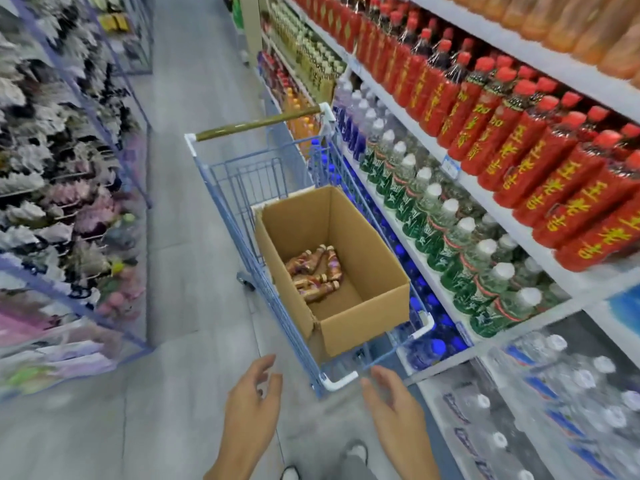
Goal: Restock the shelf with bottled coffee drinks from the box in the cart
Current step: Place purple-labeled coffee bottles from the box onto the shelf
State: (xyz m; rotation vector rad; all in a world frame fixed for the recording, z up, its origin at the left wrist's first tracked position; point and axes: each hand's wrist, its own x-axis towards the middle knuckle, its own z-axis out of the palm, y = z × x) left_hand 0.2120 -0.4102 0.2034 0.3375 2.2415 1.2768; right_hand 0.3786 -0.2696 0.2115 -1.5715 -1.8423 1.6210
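Note:
An open brown cardboard box (363,317) stands in a blue wire cart (221,188) in the aisle. Several brown bottled coffee drinks (317,271) lie in a heap on the box's floor. My left hand (252,410) hovers below the cart's near end, fingers apart and empty. My right hand (394,407) is just below the cart's near white corner (337,381), also spread and holding nothing. Neither hand touches the cart or the box.
Drink shelves (519,216) run along the right: red-labelled bottles above, green-labelled water bottles beneath, blue-capped bottles low down. Shrink-wrapped water packs (554,393) sit at floor level on the right. Racks of artificial flowers (52,188) line the left. Grey floor lies between.

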